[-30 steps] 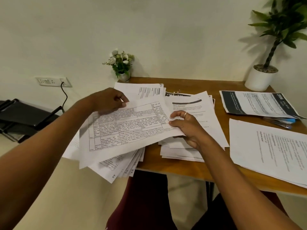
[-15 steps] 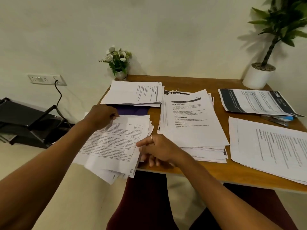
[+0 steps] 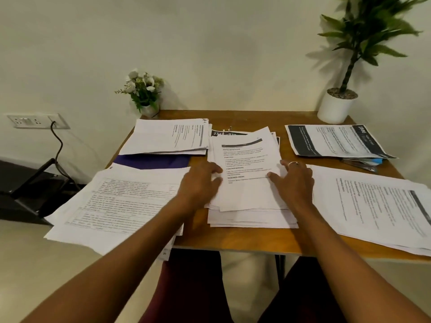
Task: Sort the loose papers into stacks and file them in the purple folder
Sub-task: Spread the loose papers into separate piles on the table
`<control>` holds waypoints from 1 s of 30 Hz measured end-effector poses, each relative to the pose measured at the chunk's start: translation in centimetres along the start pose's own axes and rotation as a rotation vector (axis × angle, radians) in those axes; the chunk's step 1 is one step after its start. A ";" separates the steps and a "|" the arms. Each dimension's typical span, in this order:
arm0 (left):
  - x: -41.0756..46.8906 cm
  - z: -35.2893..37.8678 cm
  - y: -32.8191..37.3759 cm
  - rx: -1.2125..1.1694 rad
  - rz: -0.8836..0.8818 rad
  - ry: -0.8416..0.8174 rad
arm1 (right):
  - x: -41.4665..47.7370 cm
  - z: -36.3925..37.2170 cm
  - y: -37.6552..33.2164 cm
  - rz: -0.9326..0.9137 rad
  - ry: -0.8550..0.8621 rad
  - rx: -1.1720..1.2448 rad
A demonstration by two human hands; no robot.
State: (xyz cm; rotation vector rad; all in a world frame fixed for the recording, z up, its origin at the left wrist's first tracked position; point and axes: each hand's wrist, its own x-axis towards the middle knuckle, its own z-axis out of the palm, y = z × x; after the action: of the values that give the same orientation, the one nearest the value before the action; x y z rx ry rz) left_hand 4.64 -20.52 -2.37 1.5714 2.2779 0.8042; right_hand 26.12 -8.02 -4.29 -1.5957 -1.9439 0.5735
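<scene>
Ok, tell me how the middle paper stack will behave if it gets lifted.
The middle stack will probably sag at the ends, since it looks like loose sheets. Its edges are fanned unevenly, so sheets may slide apart. It looks thick, so it is probably fairly heavy.

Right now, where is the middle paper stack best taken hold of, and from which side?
Likely by its two long side edges, one hand coming from each side. The middle stack lies flat on the table with its sheets fanned unevenly, so squeezing both sides would square it. The left hand and right hand flank it, fingers relaxed.
</scene>
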 end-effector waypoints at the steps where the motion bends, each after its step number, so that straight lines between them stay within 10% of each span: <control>1: -0.2 0.8 1.1 0.015 0.014 -0.001 | 0.3 -0.1 0.4 0.003 -0.014 0.054; 9: -0.9 4.3 5.4 0.418 -0.066 -0.153 | 1.7 -1.5 0.4 0.022 0.001 0.290; 30: -1.5 4.4 6.6 0.407 -0.106 -0.135 | 2.1 -1.6 -0.1 0.118 -0.299 0.190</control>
State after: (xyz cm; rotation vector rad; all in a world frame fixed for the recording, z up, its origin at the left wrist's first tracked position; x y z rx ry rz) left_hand 12.58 -18.90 -2.34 1.5848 2.5074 0.2054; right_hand 26.77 -6.03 -2.72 -1.5819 -1.9413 1.0661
